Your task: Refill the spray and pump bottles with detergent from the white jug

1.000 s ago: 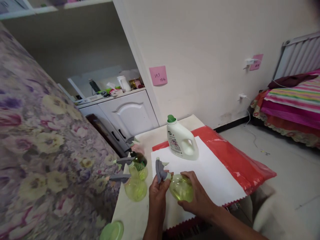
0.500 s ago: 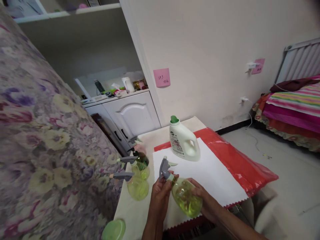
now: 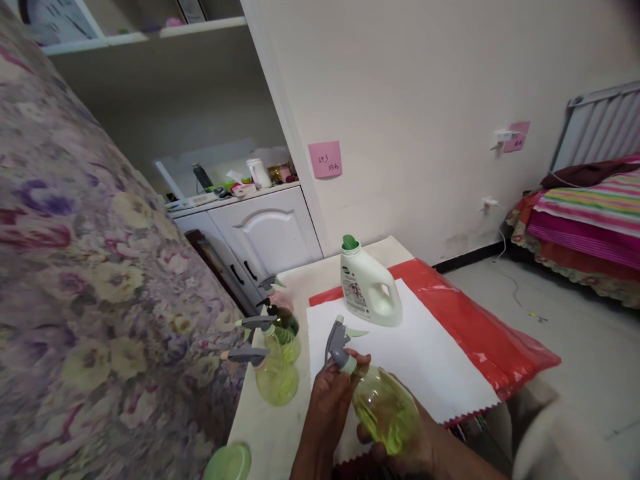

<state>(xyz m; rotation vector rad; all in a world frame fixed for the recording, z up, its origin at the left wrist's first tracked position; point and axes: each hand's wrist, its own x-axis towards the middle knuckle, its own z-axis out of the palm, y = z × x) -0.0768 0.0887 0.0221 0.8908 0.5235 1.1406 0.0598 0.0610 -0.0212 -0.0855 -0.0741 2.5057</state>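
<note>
I hold a round yellow-green spray bottle (image 3: 385, 413) with a grey trigger head (image 3: 336, 341) over the near edge of the table. My left hand (image 3: 327, 413) grips its neck just below the trigger head. My right hand (image 3: 415, 448) cups the bottle's body from underneath, mostly hidden behind it. The bottle is tilted, head pointing up and left. Beyond it, a white detergent jug with a green cap (image 3: 369, 285) stands upright on a white sheet (image 3: 425, 353).
Three more spray bottles (image 3: 274, 360) stand in a row at the table's left edge. A green lid (image 3: 227, 463) lies at the near left corner. Red plastic (image 3: 480, 333) lies under the white sheet. A floral-covered surface (image 3: 90, 267) fills the left; a bed (image 3: 585, 220) is at far right.
The bottle has come nearer to me and lifted off the white sheet, tilting more. My right hand has shifted from the bottle's side to beneath it.
</note>
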